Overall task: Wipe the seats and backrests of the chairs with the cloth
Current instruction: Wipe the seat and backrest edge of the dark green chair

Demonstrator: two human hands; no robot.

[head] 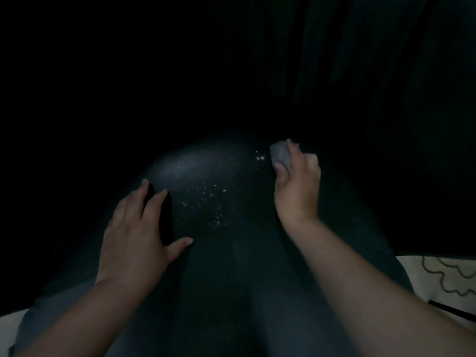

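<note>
A dark, rounded chair surface point(206, 176) fills the middle of a very dim view, with small bright droplets or specks scattered over it. My right hand point(296, 186) pinches a small grey cloth point(280, 153) at the surface's upper right. My left hand point(136, 233) lies on the left side of the surface with straight, spread fingers. Whether this surface is the seat or the backrest, I cannot tell.
Everything above and beside the chair is black. A pale patterned fabric or floor covering point(443, 279) shows at the lower right, and a pale strip point(10, 328) at the lower left edge.
</note>
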